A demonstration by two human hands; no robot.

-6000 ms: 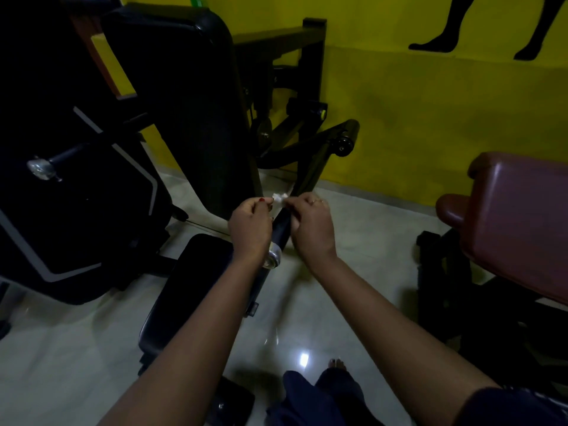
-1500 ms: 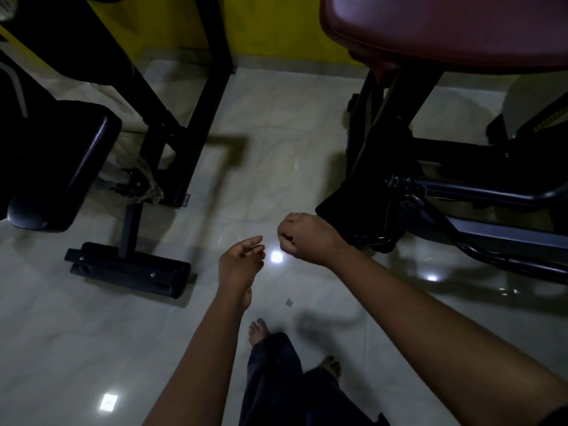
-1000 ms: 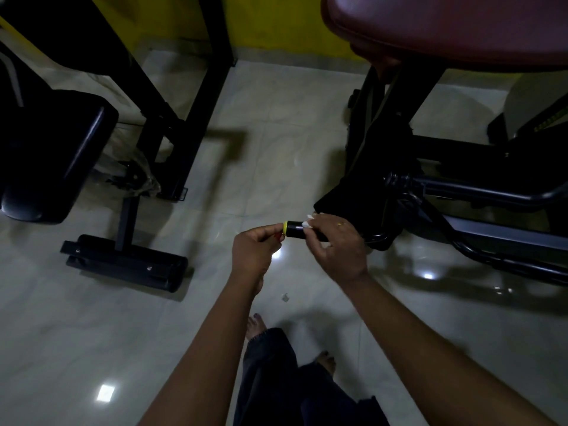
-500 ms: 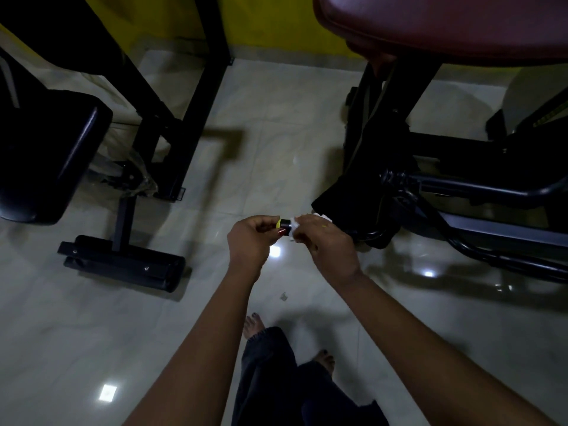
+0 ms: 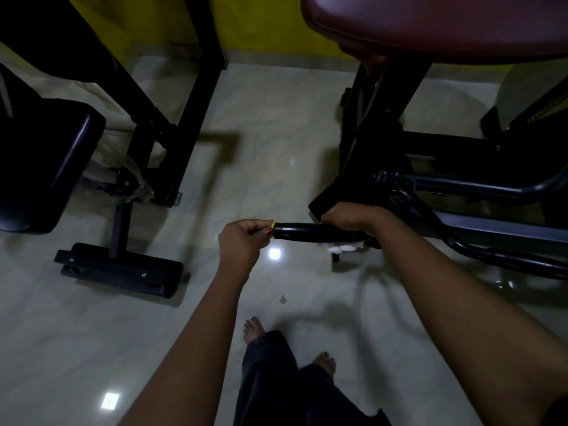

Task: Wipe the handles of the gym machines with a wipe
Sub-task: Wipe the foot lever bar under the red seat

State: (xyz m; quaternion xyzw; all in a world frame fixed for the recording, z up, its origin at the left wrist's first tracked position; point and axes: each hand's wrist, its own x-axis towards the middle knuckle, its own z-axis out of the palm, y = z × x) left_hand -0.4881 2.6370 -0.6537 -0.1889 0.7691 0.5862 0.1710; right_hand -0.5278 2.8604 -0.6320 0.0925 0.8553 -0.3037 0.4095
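Nearest, bare feet [image 5: 253, 329] and dark trouser legs [image 5: 267, 379] stand on the glossy pale tiled floor [image 5: 76, 333]. The left hand [image 5: 242, 241] pinches the yellow-capped end of the black cylindrical machine handle [image 5: 302, 232]. The right hand [image 5: 353, 216] curls round the handle's other end, clasping the crumpled white wipe [image 5: 343, 248], which shows only beneath the fingers. Beyond, the maroon padded seat [image 5: 430, 26] is cut off above. Yellow marks at the right edge are too dim to read.
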